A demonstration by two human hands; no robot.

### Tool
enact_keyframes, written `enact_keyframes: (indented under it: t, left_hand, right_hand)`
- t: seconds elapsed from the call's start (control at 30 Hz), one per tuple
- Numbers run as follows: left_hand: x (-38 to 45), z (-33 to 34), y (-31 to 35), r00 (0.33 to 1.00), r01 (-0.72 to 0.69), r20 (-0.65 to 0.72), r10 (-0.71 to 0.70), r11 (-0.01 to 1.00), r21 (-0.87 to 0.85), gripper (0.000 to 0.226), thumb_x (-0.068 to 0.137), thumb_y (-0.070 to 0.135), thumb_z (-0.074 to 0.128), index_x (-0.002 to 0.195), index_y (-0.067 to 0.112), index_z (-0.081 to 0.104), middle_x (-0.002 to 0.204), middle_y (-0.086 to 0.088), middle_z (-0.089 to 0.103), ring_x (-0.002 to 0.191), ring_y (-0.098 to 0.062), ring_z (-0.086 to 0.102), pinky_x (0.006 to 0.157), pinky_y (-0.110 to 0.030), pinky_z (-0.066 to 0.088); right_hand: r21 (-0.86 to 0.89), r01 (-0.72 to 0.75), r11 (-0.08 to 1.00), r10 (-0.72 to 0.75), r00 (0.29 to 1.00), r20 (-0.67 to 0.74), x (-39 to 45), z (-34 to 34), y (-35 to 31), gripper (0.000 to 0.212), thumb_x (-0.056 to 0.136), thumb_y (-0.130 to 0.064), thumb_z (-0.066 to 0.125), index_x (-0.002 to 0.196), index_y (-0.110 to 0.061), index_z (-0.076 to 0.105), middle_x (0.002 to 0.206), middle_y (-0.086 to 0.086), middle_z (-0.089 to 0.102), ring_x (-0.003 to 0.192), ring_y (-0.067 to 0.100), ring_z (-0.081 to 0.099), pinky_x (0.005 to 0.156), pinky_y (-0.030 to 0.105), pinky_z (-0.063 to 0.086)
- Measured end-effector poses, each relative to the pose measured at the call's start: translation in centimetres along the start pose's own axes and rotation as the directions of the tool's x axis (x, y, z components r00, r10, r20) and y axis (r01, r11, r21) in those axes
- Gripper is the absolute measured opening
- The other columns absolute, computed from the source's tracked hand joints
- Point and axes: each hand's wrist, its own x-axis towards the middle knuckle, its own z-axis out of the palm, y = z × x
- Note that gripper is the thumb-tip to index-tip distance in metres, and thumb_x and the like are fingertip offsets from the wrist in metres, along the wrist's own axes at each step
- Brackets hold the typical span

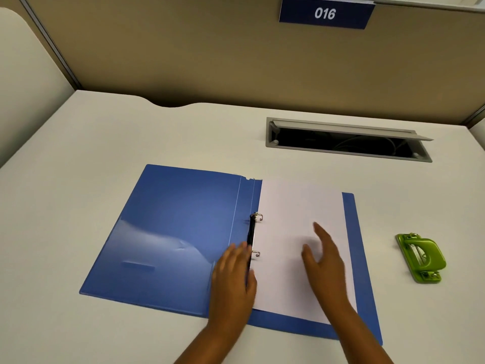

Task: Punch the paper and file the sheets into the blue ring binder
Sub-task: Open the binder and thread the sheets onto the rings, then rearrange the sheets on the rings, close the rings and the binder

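Paper sheets [294, 227] lie on the right leaf of the open blue ring binder [178, 227] at frame centre, long axis running away up the desk [105, 132], left hand [233, 274] flat by the rings [256, 235], right hand [325, 256] spread above the page.

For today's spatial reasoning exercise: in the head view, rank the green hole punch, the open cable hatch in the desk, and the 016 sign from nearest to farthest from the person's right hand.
1. Green hole punch: on the desk, to the right of the right hand.
2. Cable hatch: set in the desk, beyond the hand.
3. 016 sign: high on the partition wall, farthest back.
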Motion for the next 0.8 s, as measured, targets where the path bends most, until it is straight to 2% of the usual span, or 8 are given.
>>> enact_keyframes:
  t: [0.13,0.27,0.37,0.43,0.47,0.53,0.67,0.8]
  left_hand:
    - [-4.5,2.1,-1.8,0.945,-0.248,0.274,0.177,0.935,0.252,0.062,0.091,0.054,0.009,0.145,0.024,0.005,0.156,0.006,0.000,0.143,-0.015,0.003,0.114,-0.027,-0.005]
    - [-5.9,3.7,-3.1,0.899,-0.363,0.374,0.227,0.865,0.348,0.074,0.087,0.060,0.008,0.145,0.016,-0.002,0.155,0.000,-0.013,0.143,-0.018,-0.012,0.114,-0.031,-0.008]
    - [-5.7,3.6,-3.3,0.886,-0.366,0.412,0.215,0.868,0.335,0.073,0.088,0.061,0.008,0.145,0.016,-0.001,0.156,0.001,-0.013,0.143,-0.017,-0.011,0.114,-0.030,-0.007]
    - [-5.6,3.7,-3.3,0.877,-0.394,0.418,0.235,0.850,0.349,0.074,0.087,0.062,0.006,0.145,0.016,-0.002,0.156,0.000,-0.013,0.143,-0.018,-0.011,0.114,-0.031,-0.007]
    - [-5.5,3.7,-3.2,0.877,-0.402,0.415,0.242,0.843,0.358,0.075,0.087,0.062,0.005,0.145,0.015,-0.003,0.156,0.000,-0.013,0.143,-0.018,-0.012,0.114,-0.032,-0.007]
    - [-5.6,3.5,-3.0,0.871,-0.399,0.437,0.223,0.840,0.368,0.075,0.087,0.063,0.006,0.145,0.016,-0.003,0.156,0.000,-0.013,0.143,-0.018,-0.012,0.114,-0.032,-0.007]
    - [-5.6,2.8,-2.5,0.840,-0.372,0.520,0.154,0.861,0.346,0.074,0.087,0.061,0.005,0.145,0.016,-0.003,0.156,0.000,-0.013,0.143,-0.018,-0.012,0.114,-0.031,-0.007]
    - [-5.4,2.1,-2.2,0.777,-0.302,0.621,0.100,0.925,0.229,0.068,0.088,0.060,0.002,0.145,0.023,-0.002,0.155,0.005,-0.014,0.142,-0.011,-0.013,0.114,-0.026,-0.006]
  right_hand:
    - [-0.190,-0.258,0.947,0.263,0.965,-0.001,-3.8,-2.2,2.0,0.075,0.081,-0.042,0.052,0.144,-0.022,0.017,0.153,0.006,0.023,0.139,0.030,0.026,0.110,0.046,0.027]
    - [-0.536,-0.330,0.777,0.437,0.896,0.082,-7.3,-2.2,3.4,0.094,0.081,-0.062,0.039,0.144,-0.017,-0.013,0.156,0.011,-0.005,0.144,0.029,0.002,0.115,0.041,0.010]
    - [-0.672,-0.299,0.677,0.472,0.877,0.086,-8.8,-1.3,2.9,0.097,0.067,-0.082,0.006,0.131,-0.021,-0.034,0.154,0.017,-0.015,0.143,0.034,-0.006,0.116,0.042,0.008]
    - [-0.695,-0.267,0.667,0.416,0.908,0.051,-9.5,-0.7,2.6,0.110,0.045,-0.087,-0.024,0.136,-0.024,-0.024,0.154,0.024,-0.001,0.141,0.042,0.005,0.113,0.049,0.017]
    - [-0.712,-0.251,0.656,0.394,0.918,0.040,-9.3,-0.4,3.1,0.114,0.049,-0.086,-0.025,0.143,-0.024,-0.008,0.149,0.029,0.019,0.135,0.049,0.023,0.105,0.056,0.029]
    - [-0.649,-0.269,0.711,0.384,0.923,0.038,-9.1,-0.3,4.7,0.089,0.073,-0.079,-0.004,0.143,-0.028,0.014,0.123,0.035,0.053,0.107,0.055,0.053,0.078,0.063,0.045]
    - [-0.659,-0.212,0.722,0.276,0.961,-0.006,-9.7,0.5,6.0,0.077,0.082,-0.072,0.005,0.146,-0.028,0.003,0.115,0.034,0.059,0.100,0.051,0.059,0.073,0.059,0.046]
    - [-0.627,-0.164,0.761,0.243,0.969,0.040,-10.0,0.9,5.2,0.074,0.086,-0.066,0.006,0.141,-0.018,0.022,0.117,0.029,0.060,0.103,0.047,0.059,0.081,0.052,0.042]
